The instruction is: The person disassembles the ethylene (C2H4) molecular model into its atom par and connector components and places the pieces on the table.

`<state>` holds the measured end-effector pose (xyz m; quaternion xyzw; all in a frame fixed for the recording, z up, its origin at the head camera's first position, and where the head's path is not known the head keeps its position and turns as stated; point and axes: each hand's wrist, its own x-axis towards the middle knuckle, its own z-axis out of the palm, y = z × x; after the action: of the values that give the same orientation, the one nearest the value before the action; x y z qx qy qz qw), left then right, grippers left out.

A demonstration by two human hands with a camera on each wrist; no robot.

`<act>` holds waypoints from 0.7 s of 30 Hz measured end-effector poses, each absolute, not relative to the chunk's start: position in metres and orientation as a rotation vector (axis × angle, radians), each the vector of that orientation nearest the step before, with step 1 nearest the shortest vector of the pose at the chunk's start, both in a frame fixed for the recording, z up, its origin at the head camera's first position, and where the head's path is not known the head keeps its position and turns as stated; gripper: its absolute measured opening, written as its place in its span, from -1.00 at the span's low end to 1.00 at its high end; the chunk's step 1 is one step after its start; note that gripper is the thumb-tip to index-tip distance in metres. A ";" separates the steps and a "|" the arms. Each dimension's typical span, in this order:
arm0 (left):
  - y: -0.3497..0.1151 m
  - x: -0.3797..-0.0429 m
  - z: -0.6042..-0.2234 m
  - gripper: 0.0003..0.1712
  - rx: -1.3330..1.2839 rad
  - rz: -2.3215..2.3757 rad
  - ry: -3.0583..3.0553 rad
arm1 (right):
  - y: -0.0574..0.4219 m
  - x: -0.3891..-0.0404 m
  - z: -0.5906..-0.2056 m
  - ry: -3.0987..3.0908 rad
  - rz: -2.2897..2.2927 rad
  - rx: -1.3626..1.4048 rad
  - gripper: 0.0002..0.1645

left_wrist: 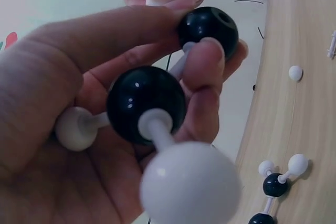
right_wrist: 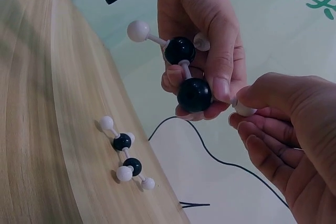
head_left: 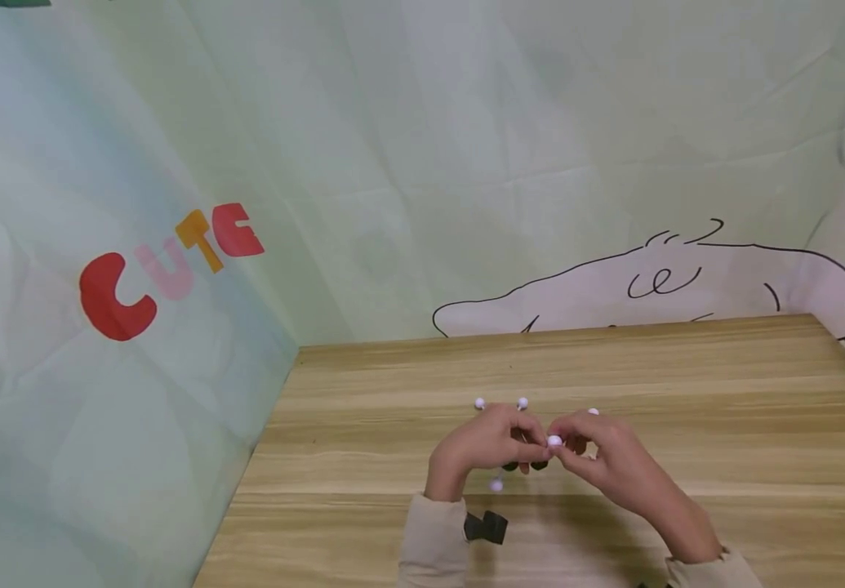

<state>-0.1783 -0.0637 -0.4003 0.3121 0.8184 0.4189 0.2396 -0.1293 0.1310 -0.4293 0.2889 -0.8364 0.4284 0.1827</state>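
My left hand (head_left: 484, 445) grips a ball-and-stick molecule model (right_wrist: 194, 94) above the table. Two black balls joined by a white stick make up its core, and white balls stick out from one of them (left_wrist: 146, 105). The other black ball (left_wrist: 209, 30) sits between the left thumb and fingers. My right hand (head_left: 609, 461) pinches a small white ball (right_wrist: 245, 108) between thumb and fingers, close beside that black ball. Left fingertips hide whether the ball's stick is seated. Lying on the table behind the hands is a second model (right_wrist: 122, 141) with two black and several white balls.
A loose white ball (left_wrist: 295, 73) lies on the wooden table (head_left: 363, 408), and a white stick piece (left_wrist: 332, 45) lies farther along. A black wrist camera (head_left: 491, 527) sits on the left wrist. A printed cloth backdrop (head_left: 466, 163) stands behind the table.
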 end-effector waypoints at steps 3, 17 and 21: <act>-0.064 -0.179 -0.399 -0.86 0.857 1.125 2.238 | 0.131 -0.129 -0.430 -2.376 1.222 0.809 -0.78; -0.061 -0.173 -0.386 -0.87 0.928 0.876 2.396 | 0.129 -0.128 -0.432 -2.427 1.254 0.749 -0.79; -0.059 -0.172 -0.383 -0.88 0.948 0.829 2.431 | 0.129 -0.128 -0.433 -2.417 1.237 0.730 -0.76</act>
<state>-0.1724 -0.0590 -0.3833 0.3392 0.8699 0.2968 0.2005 -0.1285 0.1290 -0.4328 0.2562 -0.8479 0.4340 0.1643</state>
